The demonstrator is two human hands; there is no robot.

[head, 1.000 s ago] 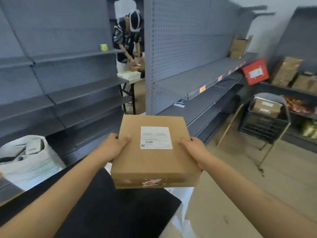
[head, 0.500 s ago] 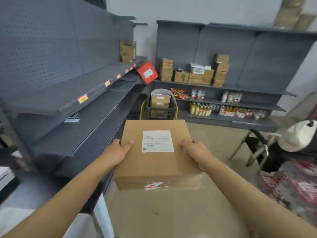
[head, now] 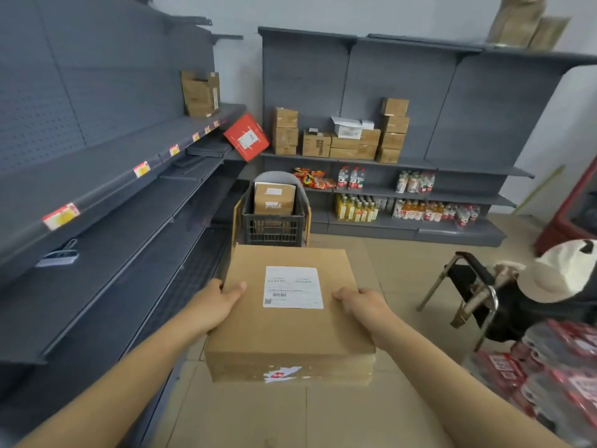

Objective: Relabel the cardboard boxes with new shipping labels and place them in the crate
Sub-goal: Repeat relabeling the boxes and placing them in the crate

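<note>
Gripping the labelled cardboard box (head: 290, 321) by its sides, left hand (head: 213, 305) and right hand (head: 365, 305); crate (head: 273, 226) lies straight ahead, frame centre, well apart.

Grey shelving (head: 106, 176) runs along frame left, w/ yellow-red price tags (head: 141, 169) on the shelf edges and a clip (head: 58, 254) lower left. Red box (head: 246, 137) sits tilted at the shelf corner, centre top. Back shelving (head: 403, 79) upper right holds snack packs (head: 310, 177) and bottles (head: 416, 210) on lower tiers. Chair (head: 465, 286) mid right, white cap (head: 562, 270) beside it. Red-labelled packs (head: 555, 367) lower right. Tan tile floor (head: 403, 263).
</note>
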